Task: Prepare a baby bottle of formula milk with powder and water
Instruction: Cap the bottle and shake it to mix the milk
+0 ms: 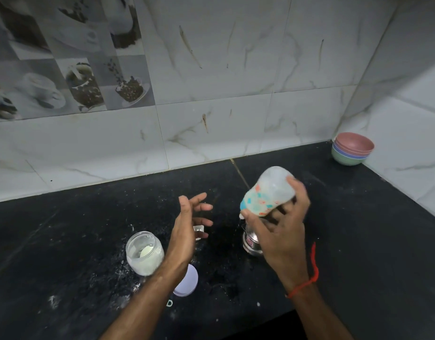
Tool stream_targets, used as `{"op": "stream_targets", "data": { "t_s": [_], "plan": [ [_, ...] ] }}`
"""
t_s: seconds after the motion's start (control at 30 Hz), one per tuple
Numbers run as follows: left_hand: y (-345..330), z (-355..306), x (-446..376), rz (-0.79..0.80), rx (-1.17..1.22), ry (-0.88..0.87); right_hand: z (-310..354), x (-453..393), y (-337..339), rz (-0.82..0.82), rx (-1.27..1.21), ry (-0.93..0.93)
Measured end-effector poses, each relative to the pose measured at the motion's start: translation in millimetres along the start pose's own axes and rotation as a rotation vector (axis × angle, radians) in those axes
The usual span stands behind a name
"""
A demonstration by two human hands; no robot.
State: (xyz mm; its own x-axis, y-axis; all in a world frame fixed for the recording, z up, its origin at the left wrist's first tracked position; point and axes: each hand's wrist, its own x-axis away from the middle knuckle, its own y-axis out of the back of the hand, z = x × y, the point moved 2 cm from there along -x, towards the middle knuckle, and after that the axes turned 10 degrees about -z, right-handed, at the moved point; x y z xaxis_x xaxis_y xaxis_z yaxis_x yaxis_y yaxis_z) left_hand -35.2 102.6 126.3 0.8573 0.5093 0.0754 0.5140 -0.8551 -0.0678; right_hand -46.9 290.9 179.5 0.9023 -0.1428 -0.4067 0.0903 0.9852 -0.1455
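The right hand (282, 231) gripped a translucent plastic baby bottle with blue and orange markings (268, 192), its fingers and thumb curled round the body. The bottle was held in the air, tilted, its blue-collared top end pointing down and to the left, its base up and away. A little white liquid showed at the lower end, with fine drops below it. Directly beneath the right hand stood a small steel cup (252, 244) on the black stone counter (89, 229). The left hand (189, 229) hovered apart from the bottle, to its left, fingers spread and relaxed, holding nothing. Just left of that wrist stood an open clear plastic jar of white powder (144, 252); a pale lilac round lid (187, 282) lay beside the forearm. White powder specks dotted the counter. Stacked pastel bowls (352, 149) sat in the far right corner.
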Motion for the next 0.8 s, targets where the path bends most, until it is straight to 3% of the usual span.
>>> {"op": "stream_targets", "data": {
  "t_s": [0.13,0.43,0.53,0.67,0.8],
  "plan": [
    [2,6,4,-0.011,0.012,0.035,19,-4,-1,-0.078,-0.218,0.076],
    [-1,4,7,0.034,-0.026,0.044,15,-8,0,-0.163,-0.397,-0.233],
    [-1,4,10,0.062,-0.025,-0.045,5,-1,-4,-0.202,-0.569,-0.465],
    [-5,-1,20,0.185,-0.077,-0.213,-16,15,-16,-0.245,-0.738,-0.989],
    [-9,-1,29,0.342,-0.162,-0.242,-31,34,-22,-0.189,-0.680,-1.160]
  ]
}}
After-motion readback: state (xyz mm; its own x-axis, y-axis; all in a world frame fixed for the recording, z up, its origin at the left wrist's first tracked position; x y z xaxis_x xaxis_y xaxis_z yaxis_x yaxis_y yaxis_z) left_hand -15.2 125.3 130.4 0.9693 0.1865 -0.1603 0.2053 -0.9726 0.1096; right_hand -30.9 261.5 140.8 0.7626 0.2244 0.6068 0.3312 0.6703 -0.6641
